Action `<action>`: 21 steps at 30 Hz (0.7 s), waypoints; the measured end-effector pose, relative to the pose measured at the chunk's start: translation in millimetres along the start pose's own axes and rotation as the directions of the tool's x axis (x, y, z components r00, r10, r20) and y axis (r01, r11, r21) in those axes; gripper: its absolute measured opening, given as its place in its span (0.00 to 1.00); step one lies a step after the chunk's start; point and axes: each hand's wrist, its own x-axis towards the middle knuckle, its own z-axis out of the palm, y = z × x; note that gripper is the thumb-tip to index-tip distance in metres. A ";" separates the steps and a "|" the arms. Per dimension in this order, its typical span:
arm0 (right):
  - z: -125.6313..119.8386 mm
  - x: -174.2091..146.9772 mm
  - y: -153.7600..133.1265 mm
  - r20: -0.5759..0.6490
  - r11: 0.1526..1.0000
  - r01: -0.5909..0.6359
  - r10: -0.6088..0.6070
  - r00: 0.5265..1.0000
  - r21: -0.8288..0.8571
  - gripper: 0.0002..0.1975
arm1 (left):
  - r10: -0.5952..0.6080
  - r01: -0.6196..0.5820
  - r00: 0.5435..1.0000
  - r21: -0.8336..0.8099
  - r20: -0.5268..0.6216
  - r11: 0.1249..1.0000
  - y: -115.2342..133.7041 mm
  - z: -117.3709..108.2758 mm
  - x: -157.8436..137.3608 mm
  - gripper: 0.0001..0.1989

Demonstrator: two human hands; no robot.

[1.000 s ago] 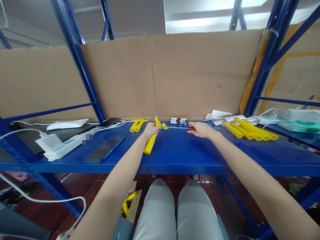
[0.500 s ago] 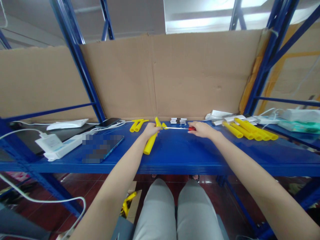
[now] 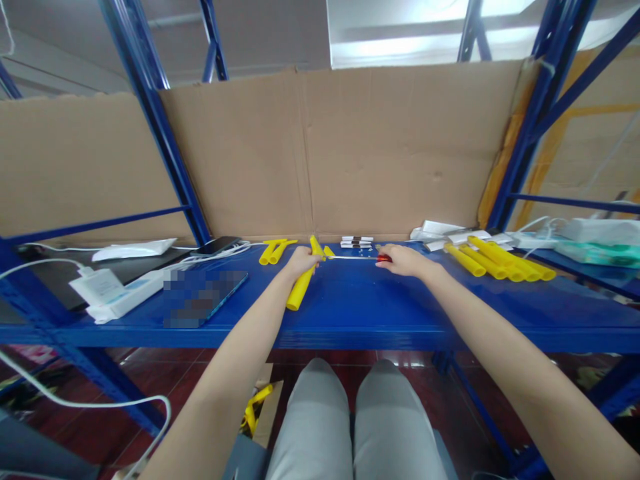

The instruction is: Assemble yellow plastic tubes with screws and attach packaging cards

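One red-handled tool (image 3: 383, 259), at least eight yellow tubes (image 3: 300, 291)

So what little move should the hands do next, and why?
Maybe a small twist of the red-handled tool with the right hand, while the left hand steadies the yellow piece. The right hand grips the tool, and its thin shaft points across towards the yellow piece, though whether the tip fits into anything is too small to see.
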 end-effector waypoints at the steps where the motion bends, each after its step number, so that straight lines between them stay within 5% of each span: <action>1: -1.1 -0.9 -0.7 -0.005 1.000 -0.004 0.004 1.000 -0.007 0.09 | 0.000 0.000 1.000 0.002 0.002 1.000 0.1 0.0 0.1 0.14; 21: 0.2 -0.7 -1.6 0.024 0.997 -0.020 0.019 1.000 0.071 0.09 | -0.028 0.029 0.999 0.058 -0.015 0.998 -4.1 0.5 6.1 0.12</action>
